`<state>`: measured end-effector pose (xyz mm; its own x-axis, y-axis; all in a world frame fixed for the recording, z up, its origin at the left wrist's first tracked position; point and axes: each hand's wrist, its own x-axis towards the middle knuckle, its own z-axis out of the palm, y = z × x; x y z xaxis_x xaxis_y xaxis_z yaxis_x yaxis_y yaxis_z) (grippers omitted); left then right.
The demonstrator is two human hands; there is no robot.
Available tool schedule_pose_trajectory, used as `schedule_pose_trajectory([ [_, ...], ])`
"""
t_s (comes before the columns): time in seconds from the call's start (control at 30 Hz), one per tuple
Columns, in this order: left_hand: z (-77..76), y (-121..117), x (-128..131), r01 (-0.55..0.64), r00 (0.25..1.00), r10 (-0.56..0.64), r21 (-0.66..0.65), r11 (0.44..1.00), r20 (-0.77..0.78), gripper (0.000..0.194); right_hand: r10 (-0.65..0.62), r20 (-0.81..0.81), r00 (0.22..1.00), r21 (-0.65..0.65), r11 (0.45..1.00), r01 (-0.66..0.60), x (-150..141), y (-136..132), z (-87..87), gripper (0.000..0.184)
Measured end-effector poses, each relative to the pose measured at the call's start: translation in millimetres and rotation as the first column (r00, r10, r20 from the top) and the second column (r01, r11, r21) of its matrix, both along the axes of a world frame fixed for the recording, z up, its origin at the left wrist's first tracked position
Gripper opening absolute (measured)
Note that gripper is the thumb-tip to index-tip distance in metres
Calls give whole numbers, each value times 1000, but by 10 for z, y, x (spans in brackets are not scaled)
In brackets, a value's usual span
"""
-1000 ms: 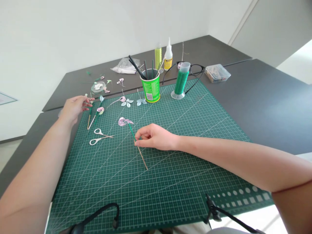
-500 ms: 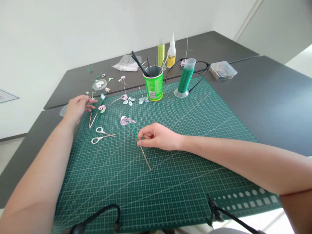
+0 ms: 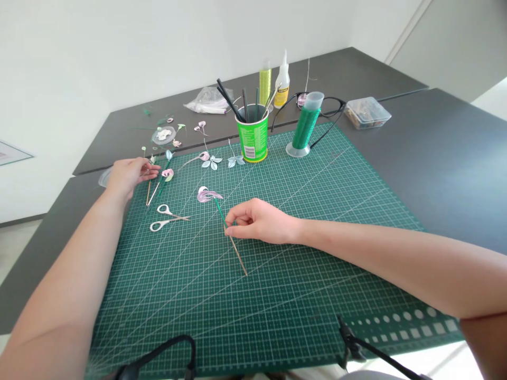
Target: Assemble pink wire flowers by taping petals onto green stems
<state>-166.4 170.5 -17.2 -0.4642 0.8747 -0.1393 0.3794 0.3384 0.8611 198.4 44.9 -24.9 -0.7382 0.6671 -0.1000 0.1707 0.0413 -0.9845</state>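
Note:
My right hand (image 3: pixel 261 220) pinches the stem of a pale purple flower (image 3: pixel 209 196). The stem is wrapped in green near the bloom and bare gold-coloured lower down; its tip points down over the cutting mat (image 3: pixel 301 285). At the mat's far left edge, my left hand (image 3: pixel 130 177) has its fingers stretched out over thin stems, and whether it touches one is hard to see. Beside those fingers lie a pink flower (image 3: pixel 167 174) and a pale blue leaf (image 3: pixel 169 154) on stems. White-handled scissors (image 3: pixel 168 218) lie with parted blades between my hands.
Behind the mat stand a green cup (image 3: pixel 253 140) of dark sticks, a green thread spool (image 3: pixel 306 129), a yellow-green spool (image 3: pixel 265 82) and a glue bottle (image 3: pixel 282 87). Eyeglasses (image 3: pixel 332 109) and a clear box (image 3: pixel 367 112) lie right. Pale blue leaf sprigs (image 3: pixel 212 162) lie before the cup.
The whole view has shifted slightly. My left hand's fingers have moved a little over the stems; my right hand keeps its pinch on the flower's stem.

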Motion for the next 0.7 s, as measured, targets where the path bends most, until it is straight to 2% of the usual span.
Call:
schedule_pose_trajectory([
  [0.43, 66, 89, -18, 7, 1000, -12, -175, 985, -28, 40, 6, -1, 1000, 8, 1000, -6, 2, 3, -20, 18],
  [0.7, 168, 102, -25, 72, 997, -79, -263, 962, -16, 38, -3, 15, 1000, -17, 1000, 3, -5, -6, 15, 18],
])
